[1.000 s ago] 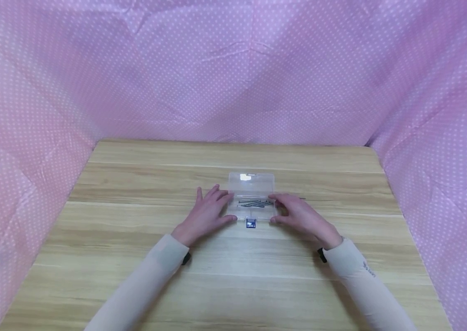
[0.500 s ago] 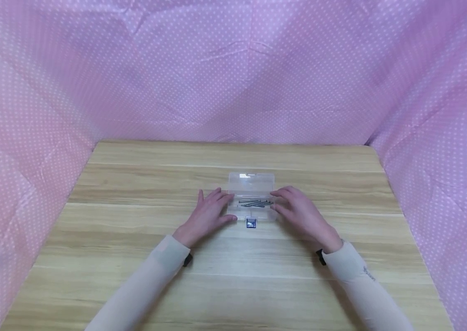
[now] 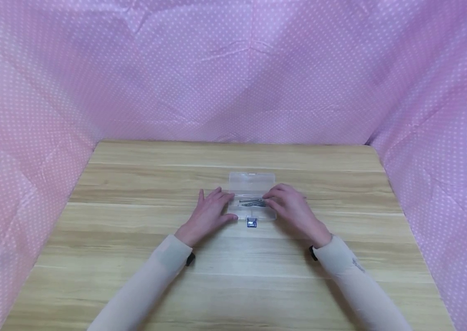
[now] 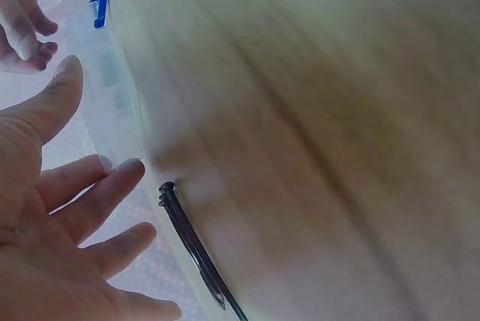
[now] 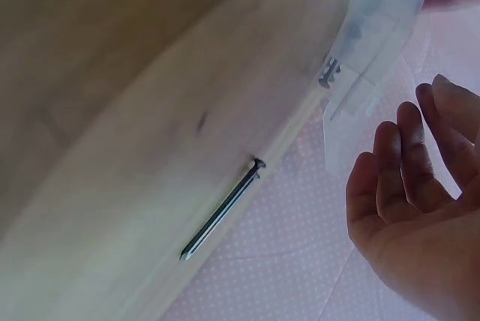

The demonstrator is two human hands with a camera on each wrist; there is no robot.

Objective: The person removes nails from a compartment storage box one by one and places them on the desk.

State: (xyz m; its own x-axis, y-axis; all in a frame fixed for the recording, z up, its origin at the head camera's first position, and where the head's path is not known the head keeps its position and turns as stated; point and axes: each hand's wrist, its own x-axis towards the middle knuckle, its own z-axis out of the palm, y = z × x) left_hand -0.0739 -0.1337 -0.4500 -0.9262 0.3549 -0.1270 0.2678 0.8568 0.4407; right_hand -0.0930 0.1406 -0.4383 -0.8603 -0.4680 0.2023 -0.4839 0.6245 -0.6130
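A clear plastic box lies on the table with its lid folded back and its blue latch facing the person. Several dark metal nails rest inside. My left hand steadies the box's left end, fingers spread, thumb at the front corner and a fingertip at the rear. Over the right part of the box is my right hand, its thumb and index fingertips beside the nail heads; no nail shows between them. Loose nails lie left of the box, and other nails lie to its right.
The wooden table carries the box near its middle. Pink dotted cloth hangs behind the table and along both sides.
My right hand has left the box's right edge and moved inward to the left, over the nails. My left hand stays at the box's left end.
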